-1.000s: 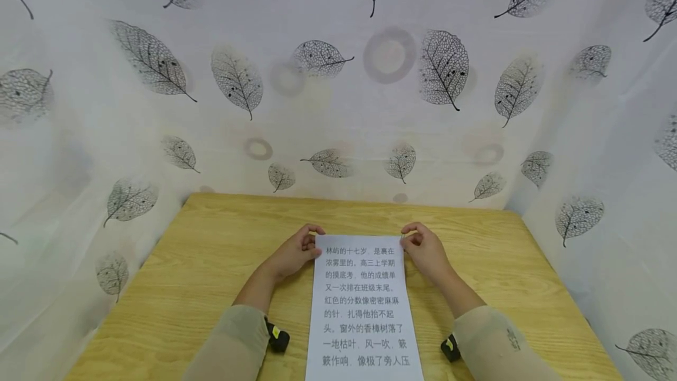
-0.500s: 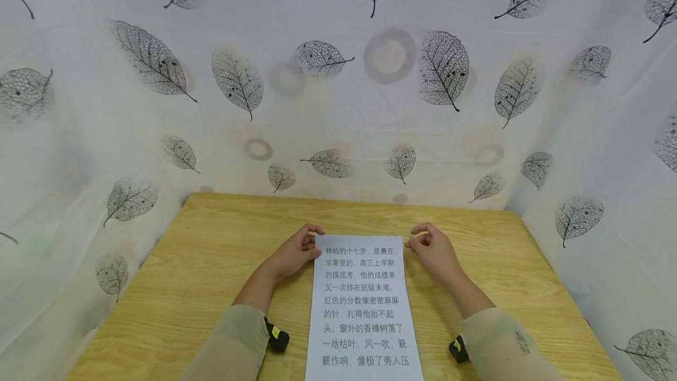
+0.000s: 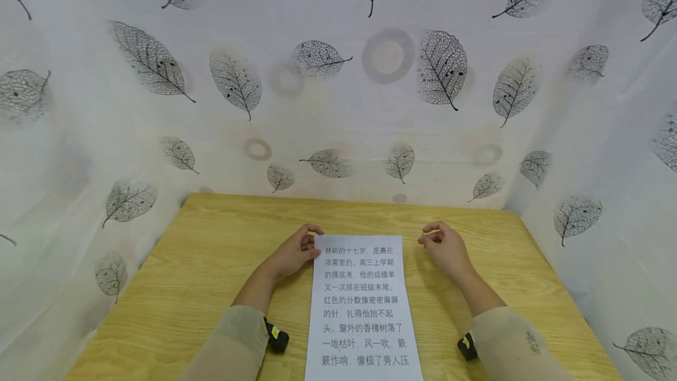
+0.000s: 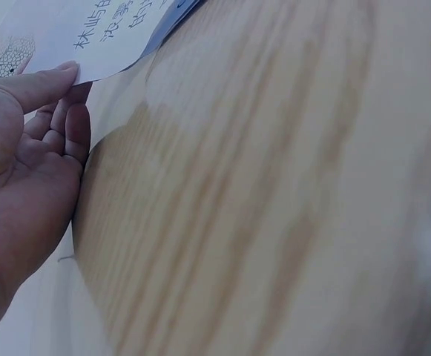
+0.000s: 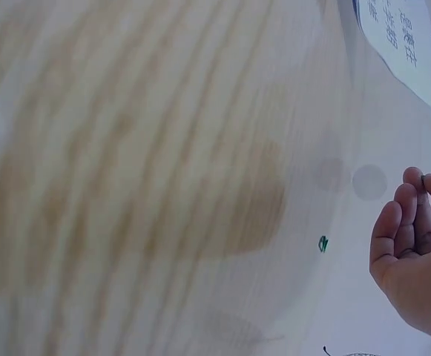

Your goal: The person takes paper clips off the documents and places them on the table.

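A white sheet of paper [image 3: 359, 304] printed with several lines of Chinese characters lies lengthwise in front of me. My left hand [image 3: 294, 253] pinches its top left corner; in the left wrist view the thumb [image 4: 56, 78] is over the print and the curled fingers are beneath. To the right of the sheet, apart from its top right corner, is my right hand [image 3: 446, 249]. Between its thumb and index fingertip it pinches a small thin metallic piece [image 3: 423, 233], mostly hidden by the fingers; I cannot tell its kind.
The wooden table [image 3: 174, 275] extends on both sides of the paper. A white curtain [image 3: 328, 110] with printed leaves encloses the back and sides. Each wrist carries a small black camera, such as the left one [image 3: 278, 340].
My right hand has moved right, away from the paper's top right corner, carrying the small thin piece with it. The left hand and the paper have stayed in place.
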`<act>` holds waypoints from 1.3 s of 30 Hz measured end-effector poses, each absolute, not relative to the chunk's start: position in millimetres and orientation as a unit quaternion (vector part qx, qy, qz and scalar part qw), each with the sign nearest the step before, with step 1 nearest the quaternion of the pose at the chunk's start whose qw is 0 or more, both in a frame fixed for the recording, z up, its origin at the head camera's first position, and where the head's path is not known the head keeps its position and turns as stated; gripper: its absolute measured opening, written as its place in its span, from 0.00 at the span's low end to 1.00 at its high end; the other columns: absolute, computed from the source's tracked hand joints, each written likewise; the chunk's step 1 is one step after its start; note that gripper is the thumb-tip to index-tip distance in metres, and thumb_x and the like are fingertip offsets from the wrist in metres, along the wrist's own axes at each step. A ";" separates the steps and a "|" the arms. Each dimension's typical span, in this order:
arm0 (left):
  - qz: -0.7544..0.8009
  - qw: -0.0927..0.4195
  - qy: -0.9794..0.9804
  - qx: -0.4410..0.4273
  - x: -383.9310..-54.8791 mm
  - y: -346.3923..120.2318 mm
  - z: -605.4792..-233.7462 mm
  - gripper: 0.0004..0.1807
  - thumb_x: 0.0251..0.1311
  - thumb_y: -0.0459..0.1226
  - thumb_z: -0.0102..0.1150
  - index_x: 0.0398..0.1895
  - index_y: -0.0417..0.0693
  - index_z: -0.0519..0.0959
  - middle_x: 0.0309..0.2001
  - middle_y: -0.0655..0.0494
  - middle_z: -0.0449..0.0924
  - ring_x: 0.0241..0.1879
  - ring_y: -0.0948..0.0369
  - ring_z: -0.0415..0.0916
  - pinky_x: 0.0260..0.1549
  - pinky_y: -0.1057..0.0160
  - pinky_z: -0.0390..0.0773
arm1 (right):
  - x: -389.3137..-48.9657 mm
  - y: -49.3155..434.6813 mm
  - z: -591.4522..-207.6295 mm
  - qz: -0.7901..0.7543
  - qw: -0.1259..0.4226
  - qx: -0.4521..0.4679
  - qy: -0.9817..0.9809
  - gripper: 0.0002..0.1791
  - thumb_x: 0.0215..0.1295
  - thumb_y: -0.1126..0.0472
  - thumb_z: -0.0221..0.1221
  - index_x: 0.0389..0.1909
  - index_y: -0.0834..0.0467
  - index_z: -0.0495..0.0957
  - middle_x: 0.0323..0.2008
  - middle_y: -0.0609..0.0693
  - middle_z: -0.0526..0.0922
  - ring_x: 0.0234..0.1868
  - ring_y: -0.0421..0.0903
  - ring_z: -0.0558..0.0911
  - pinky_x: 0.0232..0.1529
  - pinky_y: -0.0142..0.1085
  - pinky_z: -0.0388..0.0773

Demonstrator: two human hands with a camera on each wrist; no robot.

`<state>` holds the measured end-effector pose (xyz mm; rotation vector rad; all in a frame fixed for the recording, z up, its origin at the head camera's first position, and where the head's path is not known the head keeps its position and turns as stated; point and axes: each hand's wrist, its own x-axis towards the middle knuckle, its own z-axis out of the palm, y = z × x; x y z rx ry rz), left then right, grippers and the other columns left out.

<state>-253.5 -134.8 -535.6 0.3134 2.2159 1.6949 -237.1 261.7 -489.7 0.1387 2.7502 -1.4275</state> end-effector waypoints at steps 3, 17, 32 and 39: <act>0.595 0.165 0.779 0.112 -253.1 -135.1 -535.9 0.21 0.79 0.28 0.56 0.68 0.56 0.71 0.55 0.47 0.82 0.50 0.57 0.79 0.53 0.64 0.78 | -236.6 268.3 -488.2 -0.457 0.024 0.044 0.888 0.14 0.81 0.63 0.57 0.62 0.62 0.75 0.52 0.64 0.89 0.43 0.51 0.84 0.28 0.31 0.73; 0.600 0.168 0.773 0.115 -253.4 -136.2 -536.6 0.21 0.79 0.27 0.56 0.68 0.55 0.71 0.54 0.46 0.82 0.50 0.57 0.79 0.52 0.65 0.79 | -231.8 304.3 -488.5 -0.356 0.027 0.042 0.933 0.15 0.78 0.58 0.63 0.58 0.61 0.80 0.48 0.64 0.91 0.36 0.48 0.84 0.31 0.37 0.76; 0.599 0.166 0.776 0.110 -254.6 -135.3 -536.4 0.22 0.78 0.27 0.57 0.67 0.57 0.71 0.54 0.47 0.82 0.50 0.56 0.79 0.54 0.60 0.79 | -234.9 332.8 -497.9 -0.281 0.047 0.009 0.959 0.10 0.77 0.59 0.63 0.52 0.60 0.81 0.46 0.63 0.90 0.41 0.53 0.87 0.41 0.47 0.82; 0.603 0.168 0.772 0.108 -254.9 -135.9 -536.8 0.22 0.78 0.27 0.57 0.67 0.56 0.72 0.54 0.47 0.83 0.50 0.56 0.80 0.54 0.61 0.80 | -236.8 334.1 -500.0 -0.267 0.066 -0.003 0.961 0.11 0.76 0.59 0.65 0.52 0.61 0.82 0.46 0.62 0.90 0.42 0.53 0.88 0.44 0.51 0.84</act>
